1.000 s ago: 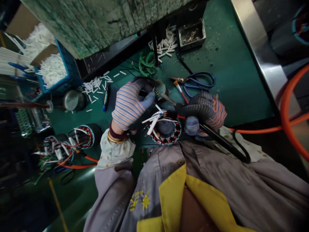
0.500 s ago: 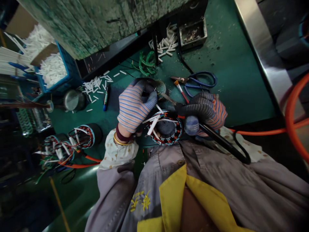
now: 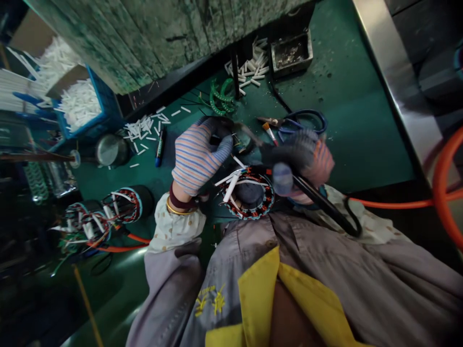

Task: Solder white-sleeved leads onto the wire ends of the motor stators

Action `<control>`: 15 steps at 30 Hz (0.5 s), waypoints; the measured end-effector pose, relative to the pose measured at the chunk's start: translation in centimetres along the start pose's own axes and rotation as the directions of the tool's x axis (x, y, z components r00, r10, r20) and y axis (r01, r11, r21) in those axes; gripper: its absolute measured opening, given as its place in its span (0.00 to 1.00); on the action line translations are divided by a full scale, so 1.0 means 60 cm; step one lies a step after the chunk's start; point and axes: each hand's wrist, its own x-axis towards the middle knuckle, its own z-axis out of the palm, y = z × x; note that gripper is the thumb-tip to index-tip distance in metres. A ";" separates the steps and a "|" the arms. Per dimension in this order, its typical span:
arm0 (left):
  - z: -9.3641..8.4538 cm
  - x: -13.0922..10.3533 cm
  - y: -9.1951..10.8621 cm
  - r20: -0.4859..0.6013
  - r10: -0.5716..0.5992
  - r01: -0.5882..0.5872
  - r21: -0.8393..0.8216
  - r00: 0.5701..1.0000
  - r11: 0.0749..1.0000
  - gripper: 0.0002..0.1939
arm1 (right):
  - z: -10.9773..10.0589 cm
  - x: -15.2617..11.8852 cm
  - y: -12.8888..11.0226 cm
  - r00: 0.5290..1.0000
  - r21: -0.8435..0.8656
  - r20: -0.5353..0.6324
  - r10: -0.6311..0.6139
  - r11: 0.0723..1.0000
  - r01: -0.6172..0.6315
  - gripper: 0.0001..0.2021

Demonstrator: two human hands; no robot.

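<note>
A motor stator (image 3: 268,202), wound with copper and laced with pale blue cord, sits in front of my body with white sleeves (image 3: 230,188) poking up from its left side. My left hand (image 3: 202,154), in a striped glove with dark fingertips, is closed in a pinch on thin wire ends (image 3: 237,140) just above the stator. My right hand (image 3: 307,159), gloved and smeared by motion, is wrapped round a soldering iron (image 3: 314,195) with a black handle. The iron's metal tip, blurred, points up and left near the left fingertips. A small round tin (image 3: 245,140) lies behind the wires.
Blue-handled scissors (image 3: 307,120) and a small brush (image 3: 270,133) lie behind my right hand. Farther back are a metal tray (image 3: 292,53), loose white sleeves (image 3: 253,67) and green tubing (image 3: 221,98). More stators (image 3: 135,205), a marker (image 3: 159,149) and a blue bin (image 3: 103,111) stand left.
The soldering iron and my right hand have shifted slightly up and left, the tip lifting away from the wire ends. My left hand keeps its pinch almost in place.
</note>
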 end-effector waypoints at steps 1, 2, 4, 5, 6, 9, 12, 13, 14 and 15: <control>-0.001 0.001 -0.002 0.010 0.003 -0.003 0.014 1.000 1.000 0.07 | -0.006 -0.008 0.001 1.000 0.051 -0.020 -0.023 0.998 0.024 0.20; -0.001 0.002 -0.003 0.017 0.012 -0.013 0.028 1.000 1.000 0.07 | -0.011 -0.014 0.003 0.999 0.084 0.008 -0.034 0.996 0.033 0.19; -0.001 0.002 -0.004 0.020 0.031 -0.032 0.054 0.999 0.998 0.06 | -0.019 -0.021 0.004 0.995 0.088 0.104 -0.013 0.996 0.004 0.19; 0.000 0.002 -0.004 0.018 0.038 -0.039 0.064 0.999 0.997 0.05 | -0.022 -0.021 0.005 0.989 0.075 0.145 -0.001 0.997 -0.010 0.20; 0.000 0.002 -0.004 0.014 0.043 -0.044 0.072 0.999 0.996 0.04 | -0.025 -0.021 0.005 0.985 0.058 0.174 0.010 0.998 -0.020 0.20; 0.003 -0.001 -0.003 -0.007 0.054 -0.053 0.069 0.999 0.996 0.03 | -0.028 -0.020 0.007 0.966 0.009 0.253 0.047 0.999 -0.052 0.19; 0.006 -0.003 0.001 -0.028 0.051 -0.049 0.051 0.998 0.998 0.03 | -0.029 -0.022 0.012 0.951 0.000 0.299 0.079 0.997 -0.082 0.19; 0.006 -0.004 0.002 -0.028 0.043 -0.042 0.049 0.999 0.998 0.03 | -0.030 -0.023 0.014 0.947 0.006 0.310 0.081 0.996 -0.087 0.20; 0.007 -0.004 0.003 -0.025 0.035 -0.034 0.050 0.999 0.998 0.03 | -0.030 -0.024 0.015 0.946 0.020 0.316 0.077 0.996 -0.087 0.20; 0.007 -0.004 0.004 -0.024 0.027 -0.025 0.049 0.999 0.998 0.02 | -0.031 -0.025 0.017 0.945 0.034 0.319 0.076 0.995 -0.092 0.19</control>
